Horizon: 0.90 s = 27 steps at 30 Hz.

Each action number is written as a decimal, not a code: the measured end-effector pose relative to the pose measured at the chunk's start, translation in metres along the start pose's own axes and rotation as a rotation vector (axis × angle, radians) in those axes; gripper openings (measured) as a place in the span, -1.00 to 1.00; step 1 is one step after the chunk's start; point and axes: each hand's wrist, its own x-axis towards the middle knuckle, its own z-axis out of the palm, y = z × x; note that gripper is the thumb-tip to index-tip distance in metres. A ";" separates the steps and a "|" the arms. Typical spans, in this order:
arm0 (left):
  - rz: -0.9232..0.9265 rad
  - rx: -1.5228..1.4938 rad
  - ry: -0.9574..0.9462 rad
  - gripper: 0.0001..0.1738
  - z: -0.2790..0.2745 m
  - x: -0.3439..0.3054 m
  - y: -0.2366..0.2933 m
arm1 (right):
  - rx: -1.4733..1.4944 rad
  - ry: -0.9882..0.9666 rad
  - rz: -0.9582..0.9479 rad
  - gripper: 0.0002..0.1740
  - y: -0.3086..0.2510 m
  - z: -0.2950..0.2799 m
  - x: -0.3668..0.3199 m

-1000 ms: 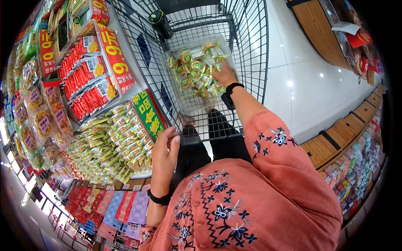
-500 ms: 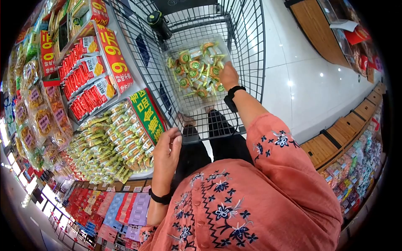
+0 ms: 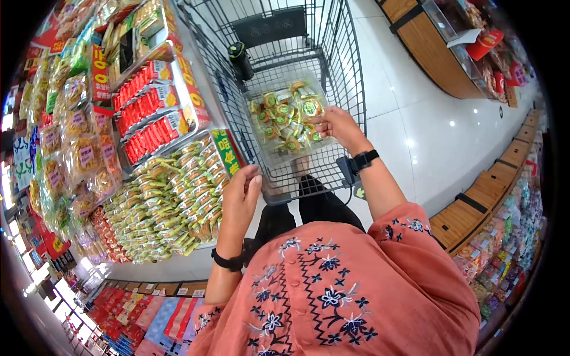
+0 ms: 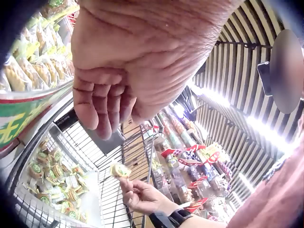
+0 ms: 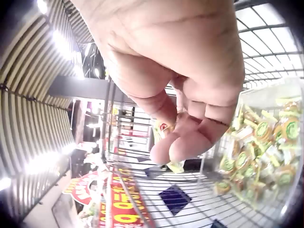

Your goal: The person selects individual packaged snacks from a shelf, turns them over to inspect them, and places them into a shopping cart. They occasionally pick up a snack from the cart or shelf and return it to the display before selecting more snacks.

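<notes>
My right hand (image 3: 341, 126) pinches a small wrapped snack packet (image 3: 311, 108) between thumb and fingertips, raised over a clear plastic bin (image 3: 278, 160). The packet has a round green label and clear-and-yellow wrapping; fingers partly hide it in the right wrist view. Similar packets (image 3: 279, 115) lie heaped in the bin, which sits inside a wire shopping cart (image 3: 270, 26). Beside the cart's near left corner, my left hand (image 3: 240, 193) holds nothing, its fingers loosely bent. In the left wrist view those fingers (image 4: 111, 111) hang above the cart's edge.
Left of the cart, a display holds stacked green-yellow packets (image 3: 172, 202), red packets (image 3: 145, 115) and hanging snack bags (image 3: 77, 136). A black bottle (image 3: 239, 61) stands in the cart's left side. Wooden shelving (image 3: 475, 193) curves along the right, across a white tiled floor (image 3: 409, 118).
My right hand has come up from the heap in the bin and back toward me, now with a packet in its fingertips. The head view has shifted; the left hand stays by the cart's corner.
</notes>
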 end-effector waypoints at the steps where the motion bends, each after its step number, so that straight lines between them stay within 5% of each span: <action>1: -0.014 -0.023 -0.008 -0.68 -0.005 0.001 -0.001 | 0.050 -0.053 -0.010 -0.85 -0.005 0.008 -0.010; 10: -0.056 -0.358 -0.051 -0.60 -0.049 0.000 0.009 | 0.091 -0.400 -0.050 -0.75 -0.021 0.126 -0.097; 19: 0.038 -0.497 0.032 -0.46 -0.098 -0.029 0.004 | -0.223 -0.443 -0.037 -0.75 -0.007 0.201 -0.144; 23: 0.082 -0.331 -0.100 -0.48 -0.122 -0.040 -0.006 | -0.425 -0.463 -0.045 -0.75 -0.010 0.224 -0.157; 27: 0.071 -0.492 -0.148 -0.56 -0.131 -0.056 -0.019 | -0.462 -0.476 -0.074 -0.70 -0.007 0.248 -0.166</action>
